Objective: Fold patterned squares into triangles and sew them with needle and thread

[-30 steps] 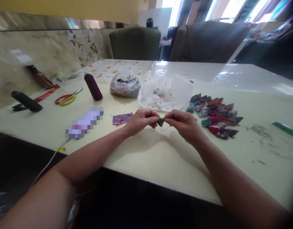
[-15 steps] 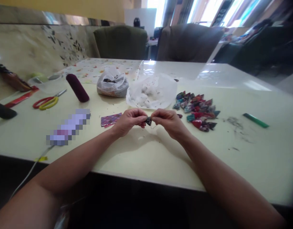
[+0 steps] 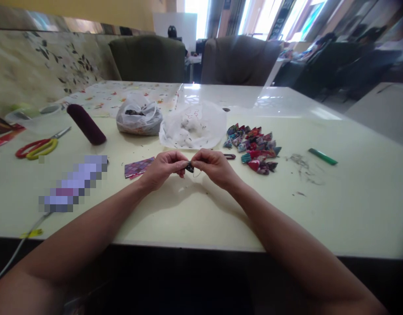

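A small dark patterned piece of fabric is pinched between my hands above the table. My left hand grips its left side between thumb and fingers. My right hand is closed at its right edge, fingertips pressed together; a thin thread hangs below them. Whether a needle is there I cannot make out. Flat patterned cloth pieces lie partly behind my left hand. Just past my right hand are thread snips, partly covered, and a group of small stuffed fabric pieces.
A white plastic bag with fluffy stuffing and another filled bag stand beyond my hands. At left are scissors, a dark red cylinder and a blurred-out corded object. A green stick-like object lies right, near loose threads.
The view has swung to the right, so everything sits further left. Both hands keep their pinch on the dark fabric piece. More of the snips now shows beside my right hand.
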Tool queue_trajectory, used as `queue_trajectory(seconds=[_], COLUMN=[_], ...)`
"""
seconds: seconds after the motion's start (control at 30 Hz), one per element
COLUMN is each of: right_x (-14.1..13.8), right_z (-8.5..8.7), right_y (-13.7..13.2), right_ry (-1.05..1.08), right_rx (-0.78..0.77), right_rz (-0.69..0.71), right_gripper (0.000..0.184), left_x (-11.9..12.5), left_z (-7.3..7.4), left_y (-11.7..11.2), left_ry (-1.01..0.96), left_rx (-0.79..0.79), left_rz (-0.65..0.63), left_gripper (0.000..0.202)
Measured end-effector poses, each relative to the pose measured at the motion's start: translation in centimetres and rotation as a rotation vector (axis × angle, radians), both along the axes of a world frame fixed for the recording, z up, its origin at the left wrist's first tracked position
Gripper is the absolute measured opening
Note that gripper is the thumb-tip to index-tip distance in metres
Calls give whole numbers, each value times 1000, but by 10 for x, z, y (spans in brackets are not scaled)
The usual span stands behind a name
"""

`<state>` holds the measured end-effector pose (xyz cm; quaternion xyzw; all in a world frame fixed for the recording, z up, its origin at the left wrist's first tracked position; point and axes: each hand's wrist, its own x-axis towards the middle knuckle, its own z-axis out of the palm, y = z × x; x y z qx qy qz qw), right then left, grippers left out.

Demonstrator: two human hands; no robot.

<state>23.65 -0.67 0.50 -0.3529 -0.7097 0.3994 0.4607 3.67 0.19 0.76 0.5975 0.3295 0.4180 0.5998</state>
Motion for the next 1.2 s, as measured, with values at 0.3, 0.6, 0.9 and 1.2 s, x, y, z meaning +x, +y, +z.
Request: queue_trajectory(seconds=[0.3,0.6,0.9,1.2], right_x=[-1,-11,-17,-15], right_z=[-5,-3,-8,-2], right_y=[5,-7,-9,-10], right_ry=[-17,-122,-224,-725], right_rx=[62,227,297,371], right_rz=[-98,-180,-221,-199], right_gripper=[10,10,11,9], left_x=[2,5,13,12], left_z=[-3,-9,-14,-17], left_y=[0,-5,-11,-14], left_ry=[-60,81,53,327], left_rx=[-60,128,152,370], left_rz=[113,178,163,218], left_gripper=[26,23,31,24])
